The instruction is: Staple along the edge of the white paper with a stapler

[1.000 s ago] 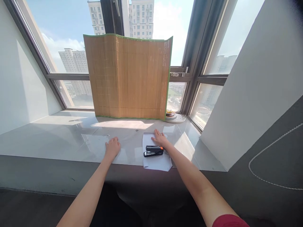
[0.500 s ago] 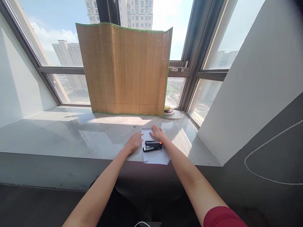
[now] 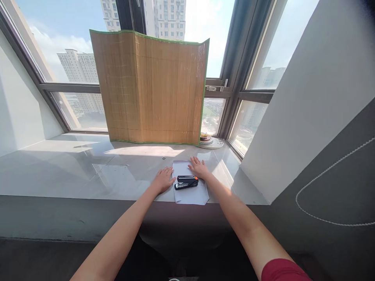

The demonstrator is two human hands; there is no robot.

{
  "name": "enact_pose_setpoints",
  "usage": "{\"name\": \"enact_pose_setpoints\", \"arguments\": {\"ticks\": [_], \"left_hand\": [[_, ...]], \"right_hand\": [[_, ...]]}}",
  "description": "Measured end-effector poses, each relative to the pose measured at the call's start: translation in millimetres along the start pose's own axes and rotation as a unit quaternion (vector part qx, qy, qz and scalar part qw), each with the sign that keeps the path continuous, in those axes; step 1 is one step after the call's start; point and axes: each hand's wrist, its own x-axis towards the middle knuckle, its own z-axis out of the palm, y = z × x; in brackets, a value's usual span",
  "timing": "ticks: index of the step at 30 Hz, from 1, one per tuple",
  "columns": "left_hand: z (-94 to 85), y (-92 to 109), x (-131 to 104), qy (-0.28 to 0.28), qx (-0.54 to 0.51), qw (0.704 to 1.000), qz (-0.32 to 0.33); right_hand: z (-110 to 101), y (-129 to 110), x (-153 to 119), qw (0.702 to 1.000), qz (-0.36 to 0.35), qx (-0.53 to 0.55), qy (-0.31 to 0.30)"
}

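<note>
White paper [image 3: 191, 198] lies on the windowsill at its front edge, its near end reaching slightly past the edge. On top of it rests a black stapler [image 3: 186, 182] with an orange patch at its right end; neither hand touches it. My left hand [image 3: 164, 179] lies flat with fingers apart at the paper's left edge, the thumb near the stapler. Spread over the paper's upper right part is my right hand [image 3: 199, 168], palm down, just above the stapler's right end.
A folding bamboo mat [image 3: 152, 89] with green edging stands against the window. Stacked plates [image 3: 212, 143] sit at its lower right. Two tiny dark bits, perhaps staples [image 3: 163, 158], lie on the pale sill [image 3: 73, 168]. A beaded cord [image 3: 304, 210] hangs at right.
My left hand has shifted slightly left and its fingers have spread. The right hand has slid a little to the right along the paper. The view has turned slightly.
</note>
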Motion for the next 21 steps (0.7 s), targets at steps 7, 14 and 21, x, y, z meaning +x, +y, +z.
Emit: {"name": "enact_pose_setpoints", "arguments": {"ticks": [7, 14, 21], "left_hand": [[0.2, 0.5, 1.0, 0.012, -0.014, 1.0, -0.002], [5.0, -4.5, 3.5, 0.042, -0.031, 0.999, 0.012], [1.8, -4.9, 3.5, 0.033, -0.031, 0.999, 0.016]], "right_hand": [[-9.9, 38.3, -35.9, 0.999, 0.04, -0.008, 0.01], [-19.2, 38.4, -56.3, 0.986, 0.087, 0.061, 0.128], [-32.6, 8.4, -91.3, 0.945, -0.034, 0.258, 0.197]]}}
